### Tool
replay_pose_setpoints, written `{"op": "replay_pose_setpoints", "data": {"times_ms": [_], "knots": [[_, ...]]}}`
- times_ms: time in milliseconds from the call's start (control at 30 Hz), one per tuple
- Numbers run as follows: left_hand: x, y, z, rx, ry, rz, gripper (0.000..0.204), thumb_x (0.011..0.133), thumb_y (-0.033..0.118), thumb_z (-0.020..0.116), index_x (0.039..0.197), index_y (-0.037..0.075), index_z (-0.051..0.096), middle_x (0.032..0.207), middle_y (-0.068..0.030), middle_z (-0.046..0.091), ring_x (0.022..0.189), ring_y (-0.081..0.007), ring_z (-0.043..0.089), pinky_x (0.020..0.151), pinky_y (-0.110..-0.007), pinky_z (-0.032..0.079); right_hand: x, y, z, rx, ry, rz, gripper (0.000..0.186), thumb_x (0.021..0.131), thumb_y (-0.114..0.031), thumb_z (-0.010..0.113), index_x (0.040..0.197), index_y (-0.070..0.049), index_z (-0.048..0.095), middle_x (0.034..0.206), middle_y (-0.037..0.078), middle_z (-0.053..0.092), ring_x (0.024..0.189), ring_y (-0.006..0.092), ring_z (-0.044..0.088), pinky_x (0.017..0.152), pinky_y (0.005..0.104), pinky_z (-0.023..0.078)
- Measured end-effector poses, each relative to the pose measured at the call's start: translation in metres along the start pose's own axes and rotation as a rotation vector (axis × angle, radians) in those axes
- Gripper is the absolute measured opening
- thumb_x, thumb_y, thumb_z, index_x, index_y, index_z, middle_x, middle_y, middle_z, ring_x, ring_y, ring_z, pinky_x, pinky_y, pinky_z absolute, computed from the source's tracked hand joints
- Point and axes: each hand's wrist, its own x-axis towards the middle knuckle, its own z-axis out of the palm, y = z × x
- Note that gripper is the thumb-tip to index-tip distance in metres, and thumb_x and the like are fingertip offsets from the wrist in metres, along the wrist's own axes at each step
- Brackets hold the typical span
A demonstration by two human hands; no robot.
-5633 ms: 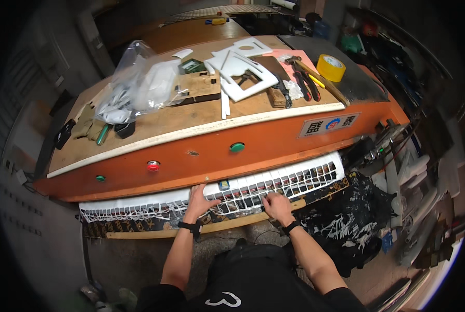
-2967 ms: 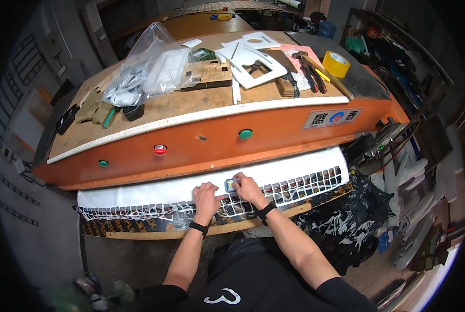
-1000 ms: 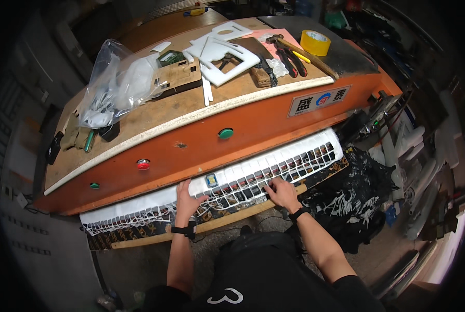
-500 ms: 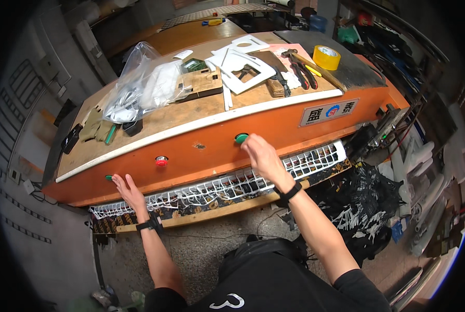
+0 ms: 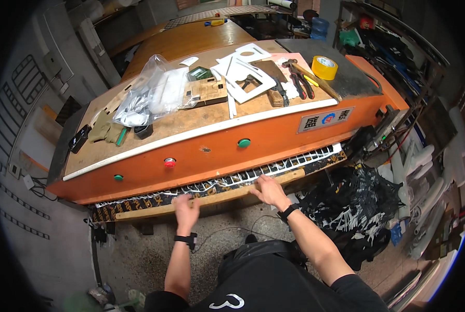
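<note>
My left hand [image 5: 186,210] is at the wooden strip [image 5: 211,198] along the front of a low patterned board, its fingers loosely apart. Farther right, my right hand [image 5: 270,191] reaches over the same strip, thumb and fingers apart, with nothing seen in it. Just behind the strip lies a white net-like grid [image 5: 253,173], partly hidden under the orange beam of a large press [image 5: 206,161]. On the beam's front are a red button [image 5: 169,163], a green button at the right [image 5: 244,142] and a smaller green button at the left [image 5: 118,177].
The press top holds a clear plastic bag [image 5: 139,101], white cut-out sheets [image 5: 245,78], a wooden die block [image 5: 205,92], pliers [image 5: 301,83], a hammer [image 5: 315,78] and yellow tape [image 5: 324,67]. Black scraps [image 5: 347,203] are heaped on the floor at the right.
Both hands have left the green buttons and come down to the wooden strip, my left moving rightward. Less of the white grid shows below the orange beam. The view has shifted slightly.
</note>
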Motion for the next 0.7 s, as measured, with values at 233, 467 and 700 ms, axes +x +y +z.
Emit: {"op": "replay_pose_setpoints", "data": {"times_ms": [233, 467, 700], "knots": [[-0.019, 0.044, 0.017, 0.266, -0.084, 0.039, 0.064, 0.081, 0.035, 0.092, 0.131, 0.003, 0.069, 0.131, -0.0160, 0.061, 0.135, -0.0370, 0.052, 0.119, -0.055, 0.037, -0.021, 0.019, 0.024, -0.259, 0.099, 0.024, 0.073, 0.083, -0.038, 0.088, 0.147, -0.012, 0.062, 0.146, 0.014, 0.062, 0.146, 0.0336, 0.052, 0.131, 0.0525, 0.032], [-0.012, 0.035, 0.011, 0.253, -0.227, -0.070, 0.051, 0.085, 0.037, 0.090, 0.128, 0.012, 0.076, 0.131, -0.0117, 0.062, 0.136, -0.0340, 0.053, 0.115, -0.065, 0.035, -0.013, 0.011, 0.026, -0.253, -0.023, 0.129, 0.076, 0.082, -0.049, 0.087, 0.143, -0.009, 0.065, 0.142, 0.015, 0.064, 0.146, 0.0335, 0.052, 0.129, 0.0563, 0.032], [-0.031, 0.022, 0.034, 0.230, -0.169, -0.083, 0.046, 0.095, 0.048, 0.080, 0.120, 0.010, 0.078, 0.124, -0.0123, 0.065, 0.131, -0.0324, 0.054, 0.112, -0.059, 0.033, -0.031, 0.018, 0.042, -0.240, -0.010, 0.116, 0.080, 0.080, -0.055, 0.086, 0.143, -0.009, 0.068, 0.142, 0.016, 0.065, 0.145, 0.0345, 0.052, 0.127, 0.0570, 0.033]]}}
